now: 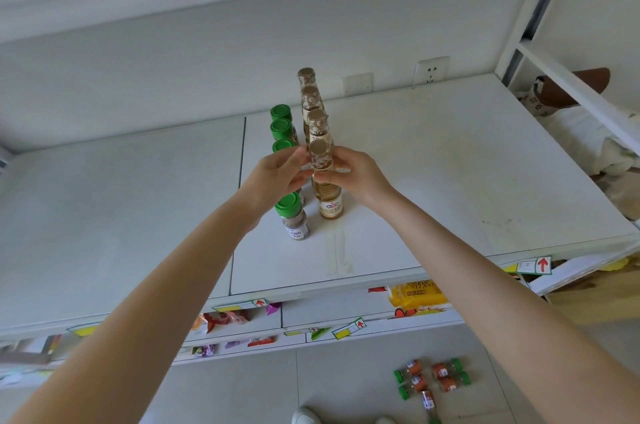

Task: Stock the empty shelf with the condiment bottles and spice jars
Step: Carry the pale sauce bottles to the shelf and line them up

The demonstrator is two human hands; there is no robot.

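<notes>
Green-capped glass spice jars (294, 219) file just left of your work; three gold-capped bottles (313, 105) queue behind. More green-capped jars (433, 378) lie on the floor. Fingers of your left hand (277, 174) and right hand (356, 176) pinch the neck of the front pale-amber glass bottle (330, 205), foil-capped, upright on the white shelf (450, 181).

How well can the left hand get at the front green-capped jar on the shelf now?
Probably yes, but not at once: the left hand pinches the front bottle at its neck. The front green-capped jar stands close beside that wrist, with bare shelf before it.
</notes>
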